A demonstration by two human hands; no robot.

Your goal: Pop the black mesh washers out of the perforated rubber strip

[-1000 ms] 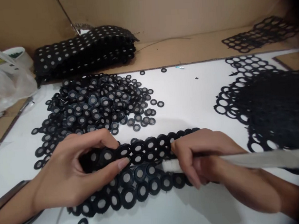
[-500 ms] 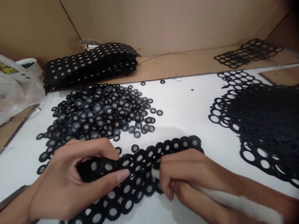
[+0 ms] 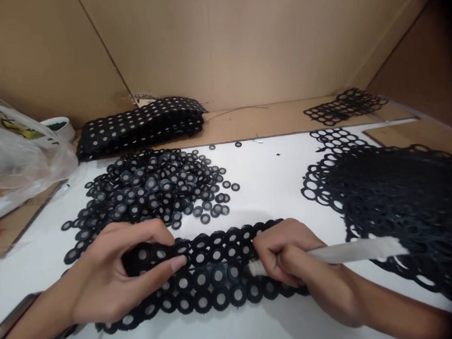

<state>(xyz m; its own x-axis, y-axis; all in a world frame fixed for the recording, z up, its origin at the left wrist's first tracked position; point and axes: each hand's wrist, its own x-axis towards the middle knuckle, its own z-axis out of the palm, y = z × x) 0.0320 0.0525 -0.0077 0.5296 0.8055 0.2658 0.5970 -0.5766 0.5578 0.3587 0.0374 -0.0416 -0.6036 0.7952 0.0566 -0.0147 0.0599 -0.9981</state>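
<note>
A black sheet of joined rings lies on the white table in front of me. My left hand is closed on its left end, thumb and fingers pinching the folded edge. My right hand is closed on a white stick-like tool, whose tip rests on the sheet near its middle. Behind my left hand is a heap of loose black rings with pale centres.
A stack of uncut ring sheets lies at the back left by a cardboard wall. A pile of emptied black ring webbing fills the right side; another piece lies behind. A plastic bag and a cup sit far left.
The view has tilted up. My right hand drew back to the right with the white tool, and the ring sheet now lies flatter and wider under both hands.
</note>
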